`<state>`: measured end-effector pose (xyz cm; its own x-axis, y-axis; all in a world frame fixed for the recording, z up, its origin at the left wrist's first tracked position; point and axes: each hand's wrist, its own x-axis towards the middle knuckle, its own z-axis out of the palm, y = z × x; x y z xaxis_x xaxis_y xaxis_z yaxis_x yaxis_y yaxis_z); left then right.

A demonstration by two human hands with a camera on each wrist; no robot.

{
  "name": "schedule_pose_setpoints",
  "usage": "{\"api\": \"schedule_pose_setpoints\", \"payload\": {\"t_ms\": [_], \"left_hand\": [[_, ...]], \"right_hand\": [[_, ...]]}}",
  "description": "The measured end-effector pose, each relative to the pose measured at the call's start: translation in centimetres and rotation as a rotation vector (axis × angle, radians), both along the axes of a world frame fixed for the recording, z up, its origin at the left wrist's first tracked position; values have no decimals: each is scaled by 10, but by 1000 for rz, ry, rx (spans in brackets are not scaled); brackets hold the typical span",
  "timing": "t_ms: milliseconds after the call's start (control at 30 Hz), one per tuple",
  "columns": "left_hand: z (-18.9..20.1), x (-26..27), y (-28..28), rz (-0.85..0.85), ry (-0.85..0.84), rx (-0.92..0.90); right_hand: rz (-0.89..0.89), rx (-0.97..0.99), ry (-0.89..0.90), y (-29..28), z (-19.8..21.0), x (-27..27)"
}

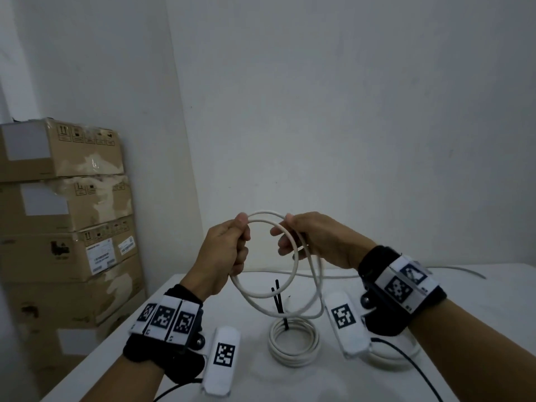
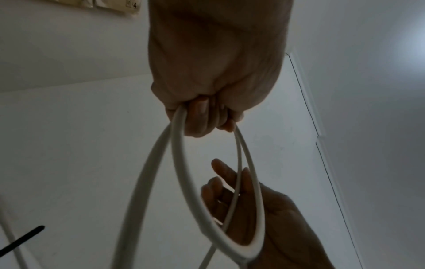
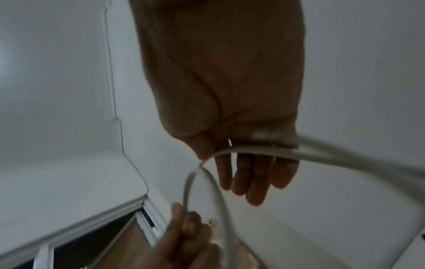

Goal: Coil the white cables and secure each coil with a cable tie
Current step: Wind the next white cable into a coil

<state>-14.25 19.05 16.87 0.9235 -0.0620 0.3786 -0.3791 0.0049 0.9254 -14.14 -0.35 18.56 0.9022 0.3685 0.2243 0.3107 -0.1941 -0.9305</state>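
left hand (image 1: 229,250): fingers fisted on smooth white cable (image 1: 295,264) loops
right hand (image 1: 313,239): fingers loosely curled round it
worktop (image 1: 478,300): round coil (image 1: 293,358), black ties (image 1: 277,288)

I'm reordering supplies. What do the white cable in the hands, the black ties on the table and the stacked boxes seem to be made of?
White cable: smooth, matt jacket, likely plastic or rubber; it bends into even loops without kinking. Black ties: thin, stiff strips, probably plastic; finish too small to tell. Stacked boxes: brown cardboard, matt, with printed marks, labels and scuffed patches.
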Motion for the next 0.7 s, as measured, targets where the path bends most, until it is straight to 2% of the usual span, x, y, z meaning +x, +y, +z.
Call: {"api": "schedule_pose_setpoints", "payload": {"t_ms": [167,267,367,433,567,700], "left_hand": [[6,1,-3,24,24,-82],[10,1,-5,34,31,-115],[14,2,-7,64,38,-140],[15,3,-9,70,36,-151],[12,1,-12,56,41,-97],[12,2,-5,38,77,-72]], "right_hand": [[-346,-173,-339,7,-21,3],[-558,-122,-475,7,-34,-3],[-759,-98,-700,11,-46,-18],[-726,-41,-679,15,-50,-26],[-502,25,-404,25,-54,-28],[-453,-10,-407,20,-51,-22]]}}
